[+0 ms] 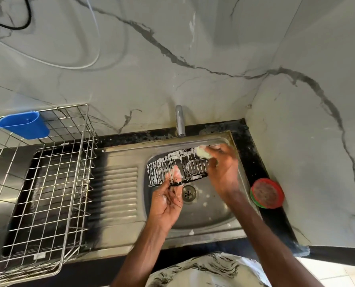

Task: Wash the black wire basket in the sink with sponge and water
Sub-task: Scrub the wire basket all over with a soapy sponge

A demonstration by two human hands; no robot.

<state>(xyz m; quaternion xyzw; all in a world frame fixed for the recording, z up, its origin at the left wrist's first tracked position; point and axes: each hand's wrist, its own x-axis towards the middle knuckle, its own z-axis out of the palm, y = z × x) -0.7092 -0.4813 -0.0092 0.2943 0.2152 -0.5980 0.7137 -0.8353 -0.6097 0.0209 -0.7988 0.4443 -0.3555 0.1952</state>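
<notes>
We hold the foam-streaked black wire basket (158, 172) over the stainless steel sink (203, 218), at 12 o'clock from its drain (189, 192). Our left hand (167, 204) pinches its 6 o'clock edge; our right hand (224, 172) grips a pale soapy sponge (202, 152) against its 2 o'clock corner.

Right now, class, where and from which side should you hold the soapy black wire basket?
Probably the near rim, from the left: the black wire basket spans the sink sideways, and the right hand works the sponge at its far-right end.
</notes>
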